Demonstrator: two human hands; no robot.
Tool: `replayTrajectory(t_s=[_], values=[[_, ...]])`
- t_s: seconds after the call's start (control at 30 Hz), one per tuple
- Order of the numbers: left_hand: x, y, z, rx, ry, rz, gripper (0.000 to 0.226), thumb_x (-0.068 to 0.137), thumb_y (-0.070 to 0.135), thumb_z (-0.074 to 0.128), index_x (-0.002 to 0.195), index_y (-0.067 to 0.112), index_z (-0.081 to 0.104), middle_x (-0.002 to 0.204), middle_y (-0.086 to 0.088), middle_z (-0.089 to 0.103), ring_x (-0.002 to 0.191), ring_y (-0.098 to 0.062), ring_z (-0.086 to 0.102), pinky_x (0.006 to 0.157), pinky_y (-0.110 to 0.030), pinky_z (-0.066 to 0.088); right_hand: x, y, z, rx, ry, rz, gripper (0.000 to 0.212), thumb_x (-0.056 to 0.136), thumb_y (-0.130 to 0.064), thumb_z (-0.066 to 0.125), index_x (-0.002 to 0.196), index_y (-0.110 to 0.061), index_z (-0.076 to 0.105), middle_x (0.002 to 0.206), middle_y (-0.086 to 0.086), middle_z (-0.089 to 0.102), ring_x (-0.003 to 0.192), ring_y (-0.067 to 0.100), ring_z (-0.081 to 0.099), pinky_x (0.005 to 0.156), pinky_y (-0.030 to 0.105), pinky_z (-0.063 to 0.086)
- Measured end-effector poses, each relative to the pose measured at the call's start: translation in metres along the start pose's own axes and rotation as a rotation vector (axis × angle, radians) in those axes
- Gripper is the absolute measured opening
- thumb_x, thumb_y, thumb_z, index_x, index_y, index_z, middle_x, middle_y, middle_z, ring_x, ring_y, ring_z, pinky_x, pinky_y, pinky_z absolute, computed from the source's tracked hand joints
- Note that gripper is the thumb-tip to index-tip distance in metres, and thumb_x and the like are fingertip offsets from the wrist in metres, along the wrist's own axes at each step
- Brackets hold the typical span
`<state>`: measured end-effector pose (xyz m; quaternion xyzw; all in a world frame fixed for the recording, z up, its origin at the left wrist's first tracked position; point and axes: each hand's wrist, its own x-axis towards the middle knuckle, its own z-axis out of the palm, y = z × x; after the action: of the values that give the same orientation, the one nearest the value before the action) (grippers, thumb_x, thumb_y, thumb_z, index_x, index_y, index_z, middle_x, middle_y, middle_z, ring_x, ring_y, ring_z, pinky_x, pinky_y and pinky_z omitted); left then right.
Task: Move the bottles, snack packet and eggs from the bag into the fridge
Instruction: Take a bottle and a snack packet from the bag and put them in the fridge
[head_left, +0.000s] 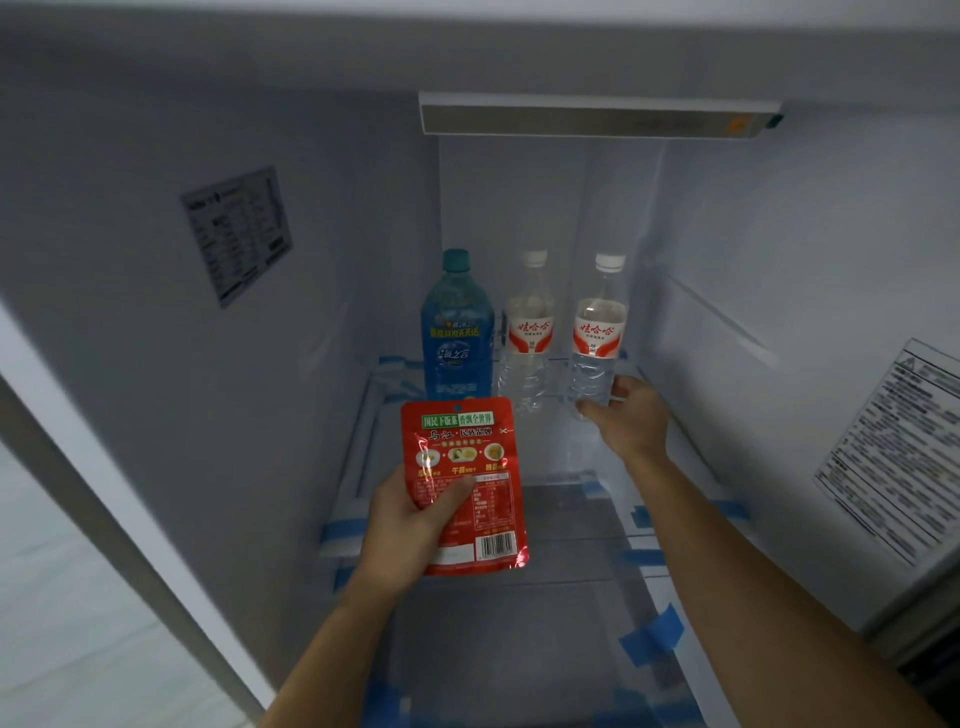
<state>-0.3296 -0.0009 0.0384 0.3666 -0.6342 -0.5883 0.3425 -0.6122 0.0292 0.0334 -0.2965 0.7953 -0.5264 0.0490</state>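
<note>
The right hand (626, 415) grips the water bottle (597, 332) at three o'clock of the second bottle (530, 332). The left hand (410, 519) holds the snack packet (465, 483), which I think goes in next.

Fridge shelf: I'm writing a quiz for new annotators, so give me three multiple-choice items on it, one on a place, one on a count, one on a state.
1. Where does the blue bottle stand?
A. left of the clear bottles
B. between them
C. right of them

2. How many bottles stand on the shelf?
A. two
B. three
C. four

3. The red snack packet is:
A. lying on the shelf
B. held in the left hand
C. tucked behind the bottles

Answers: 1 A, it is leftmost in the row; 2 B, one blue and two clear; 3 B, the left thumb presses its front in front of the bottles, while the right hand grips the right clear bottle near its base.
</note>
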Motion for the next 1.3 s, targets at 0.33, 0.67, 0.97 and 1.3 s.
replayTrajectory(t_s=[0.33, 0.67, 0.97, 1.3], values=[[-0.003, 0.0, -0.001, 0.005, -0.046, 0.012, 0.036, 0.076, 0.038, 0.075, 0.108, 0.028, 0.064, 0.098, 0.006, 0.077, 0.087, -0.011, 0.076, 0.081, -0.035, 0.06, -0.048, 0.006, -0.023, 0.003, 0.02, -0.061, 0.056, 0.085, -0.023, 0.078, 0.135, -0.011, 0.058, 0.132, 0.007, 0.064, 0.119, 0.024, 0.061, 0.1, 0.038, 0.05], [-0.053, -0.016, -0.002, -0.181, 0.021, -0.035, 0.024, 0.083, 0.017, 0.076, 0.105, 0.02, 0.067, 0.096, 0.0, 0.079, 0.088, -0.024, 0.076, 0.077, -0.04, 0.06, -0.184, 0.043, -0.066, -0.267, 0.021, -0.474, 0.048, 0.084, -0.013, 0.075, 0.129, -0.012, 0.06, 0.124, 0.005, 0.063, 0.114, 0.014, 0.057, 0.093, 0.02, 0.047], [-0.117, -0.115, 0.004, -0.137, -0.158, -0.486, 0.031, 0.084, 0.017, 0.074, 0.112, 0.012, 0.063, 0.095, -0.007, 0.079, 0.087, -0.029, 0.076, 0.087, -0.05, 0.059, -0.257, 0.131, -0.042, -0.411, -0.242, -0.339, 0.05, 0.085, -0.031, 0.069, 0.131, -0.015, 0.057, 0.125, 0.006, 0.064, 0.112, 0.018, 0.06, 0.092, 0.031, 0.053], [-0.085, -0.216, 0.013, -0.057, -0.016, -0.699, 0.026, 0.086, 0.014, 0.074, 0.111, 0.015, 0.064, 0.093, -0.008, 0.078, 0.082, -0.03, 0.077, 0.084, -0.053, 0.06, -0.284, 0.212, 0.027, -0.815, -0.516, -0.261, 0.066, 0.095, -0.064, 0.029, 0.149, -0.028, 0.044, 0.157, 0.004, 0.042, 0.146, 0.029, 0.037, 0.115, 0.051, 0.032]])
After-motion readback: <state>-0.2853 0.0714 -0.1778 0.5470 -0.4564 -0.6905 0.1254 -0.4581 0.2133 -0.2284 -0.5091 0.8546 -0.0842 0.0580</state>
